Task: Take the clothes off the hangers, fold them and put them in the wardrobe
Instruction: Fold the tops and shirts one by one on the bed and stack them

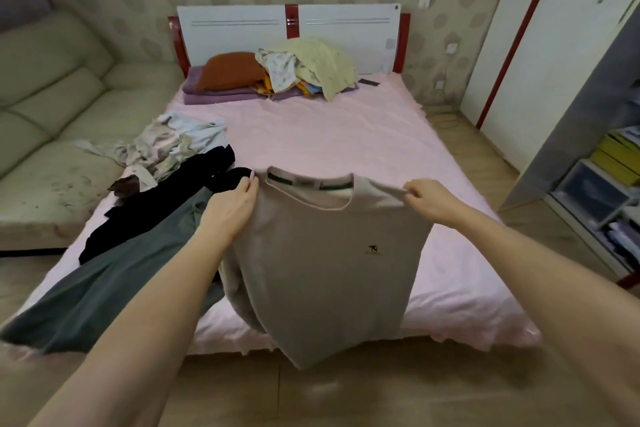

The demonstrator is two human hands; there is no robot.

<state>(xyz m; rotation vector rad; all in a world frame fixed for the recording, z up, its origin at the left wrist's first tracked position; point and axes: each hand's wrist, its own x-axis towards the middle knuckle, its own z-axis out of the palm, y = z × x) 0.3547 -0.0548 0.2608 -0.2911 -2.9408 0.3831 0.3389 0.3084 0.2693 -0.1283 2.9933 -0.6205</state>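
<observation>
I hold a beige T-shirt [329, 263] up by its shoulders over the foot of the bed. My left hand [232, 204] pinches the left shoulder and my right hand [429, 199] pinches the right shoulder. The shirt hangs down flat, with a small dark logo on its chest, and its hem falls below the bed's edge. On the bed to the left lie a grey garment [104, 288], a black garment [166, 204] and a pale crumpled heap [169, 146]. No hanger shows in the shirt.
The bed has a pink sheet [346, 139]. Pillows and a pile of cloth [304, 69] sit by the headboard. A beige sofa [52, 107] stands at the left. White wardrobe doors [554, 45] and a shelf with boxes [606, 184] are at the right.
</observation>
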